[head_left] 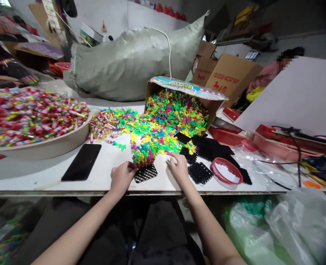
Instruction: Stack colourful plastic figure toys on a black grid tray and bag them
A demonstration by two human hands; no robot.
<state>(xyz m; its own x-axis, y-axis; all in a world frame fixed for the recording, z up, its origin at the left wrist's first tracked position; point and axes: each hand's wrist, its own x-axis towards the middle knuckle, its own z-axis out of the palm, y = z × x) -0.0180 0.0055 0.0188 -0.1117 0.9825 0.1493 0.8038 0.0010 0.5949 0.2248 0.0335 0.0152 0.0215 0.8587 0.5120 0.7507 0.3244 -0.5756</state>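
My left hand pinches the near-left edge of a tilted block of small plastic figures, packed side by side in yellow, green, pink and blue. Whatever holds the block together is mostly hidden. Beneath and just in front of it lies a black perforated grid tray on the white table. My right hand rests to the right with fingers stretched out, its fingertips at the near edge of a loose heap of the same figures. I see nothing clearly held in it.
An overturned carton spills figures. Several black grids and a red bowl of white material lie right. A dark phone and a wide basin of wrapped candy-like pieces stand left. A large grey sack lies behind.
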